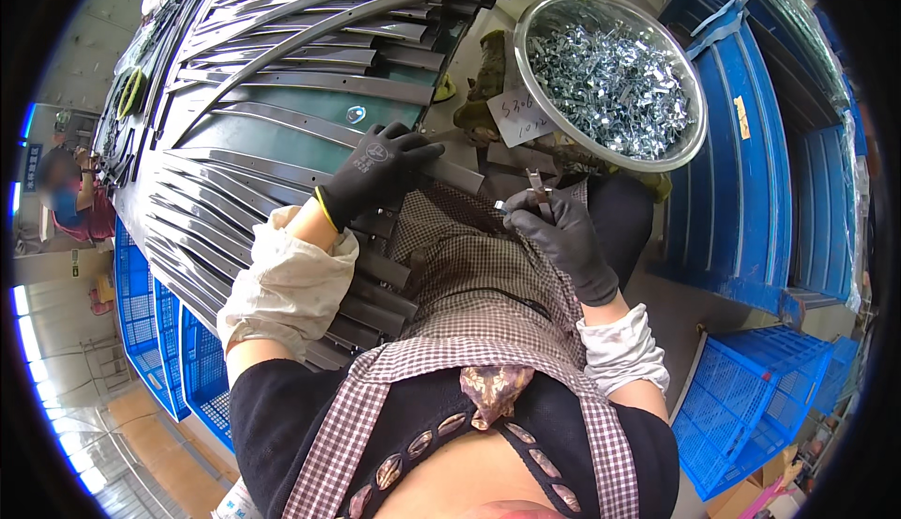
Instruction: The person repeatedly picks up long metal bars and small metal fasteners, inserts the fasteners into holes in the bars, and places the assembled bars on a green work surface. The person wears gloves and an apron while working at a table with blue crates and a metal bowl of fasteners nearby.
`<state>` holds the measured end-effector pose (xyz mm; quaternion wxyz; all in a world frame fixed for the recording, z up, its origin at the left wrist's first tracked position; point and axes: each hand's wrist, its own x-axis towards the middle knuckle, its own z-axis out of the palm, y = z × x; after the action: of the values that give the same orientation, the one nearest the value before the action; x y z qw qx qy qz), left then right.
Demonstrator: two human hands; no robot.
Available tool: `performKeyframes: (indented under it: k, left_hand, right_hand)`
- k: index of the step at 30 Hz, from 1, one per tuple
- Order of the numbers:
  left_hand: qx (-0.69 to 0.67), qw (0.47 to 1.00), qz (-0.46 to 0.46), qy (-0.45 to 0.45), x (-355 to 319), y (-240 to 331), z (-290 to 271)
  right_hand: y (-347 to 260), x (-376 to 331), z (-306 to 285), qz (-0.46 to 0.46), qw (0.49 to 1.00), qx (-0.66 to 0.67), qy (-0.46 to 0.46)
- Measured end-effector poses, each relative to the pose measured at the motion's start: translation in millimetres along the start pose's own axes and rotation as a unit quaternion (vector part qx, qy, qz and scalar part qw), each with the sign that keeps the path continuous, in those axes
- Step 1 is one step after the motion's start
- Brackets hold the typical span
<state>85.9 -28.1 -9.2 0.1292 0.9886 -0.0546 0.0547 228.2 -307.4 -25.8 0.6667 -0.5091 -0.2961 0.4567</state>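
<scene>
My left hand [377, 164], in a black glove with a yellow cuff, is closed around a long dark grey strip [291, 123] near its end. The strip's tip [457, 175] sticks out past my fingers toward my lap. My right hand [563, 237], also black-gloved, is closed in a pinch to the right of that tip, apart from it. Small shiny metal clips [537, 184] show at its fingertips; how many it holds is hidden. A clear round bowl [690, 148] full of small metal clips [610, 83] stands beyond my right hand.
Many similar dark strips [216, 209] cover the green-topped table [328, 97] on the left. A handwritten card [521, 117] leans by the bowl. Blue metal bins [723, 144] stand on the right, blue plastic crates [751, 397] below them. Another person [80, 190] is at far left.
</scene>
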Motion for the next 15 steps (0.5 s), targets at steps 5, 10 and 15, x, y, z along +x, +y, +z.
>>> performKeyframes:
  k: [5, 10, 15]
  left_hand:
    - [0.052, 0.996, 0.003, 0.071, 0, 17, -4]
    - [-0.073, 0.993, 0.095, -0.002, -11, 69, -14]
    - [-0.06, 0.991, 0.112, -0.03, -16, 78, -13]
  right_hand:
    - [4, -2, 12, 0.012, 0.998, -0.035, -0.05]
    - [11, -7, 29, -0.018, 0.993, -0.043, -0.106]
    - [3, -3, 37, 0.02, 0.994, -0.101, -0.045]
